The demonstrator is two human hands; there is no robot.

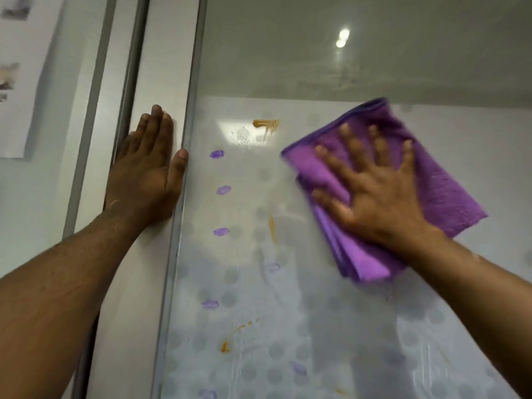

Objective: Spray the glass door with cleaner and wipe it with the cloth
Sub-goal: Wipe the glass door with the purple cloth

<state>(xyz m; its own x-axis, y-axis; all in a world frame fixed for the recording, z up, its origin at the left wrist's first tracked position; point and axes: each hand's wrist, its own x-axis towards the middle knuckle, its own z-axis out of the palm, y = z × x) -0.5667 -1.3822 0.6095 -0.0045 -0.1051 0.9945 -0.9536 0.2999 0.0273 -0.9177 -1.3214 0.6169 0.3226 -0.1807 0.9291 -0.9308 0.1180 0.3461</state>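
Wiping is under way: the right hand (371,194), fingers spread, presses the folded purple cloth (431,180) flat on the glass door (288,283). Left of the cloth, purple and orange smudges (220,190) remain; the left hand (146,171) lies open, flat on the door frame (161,67).

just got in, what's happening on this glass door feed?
A person is wiping the glass door. The right hand presses a folded purple cloth flat against the pane, fingers spread. The left hand lies flat on the white door frame beside the glass. Purple smudges and orange smears remain on the glass left of the cloth. No spray bottle is in view.
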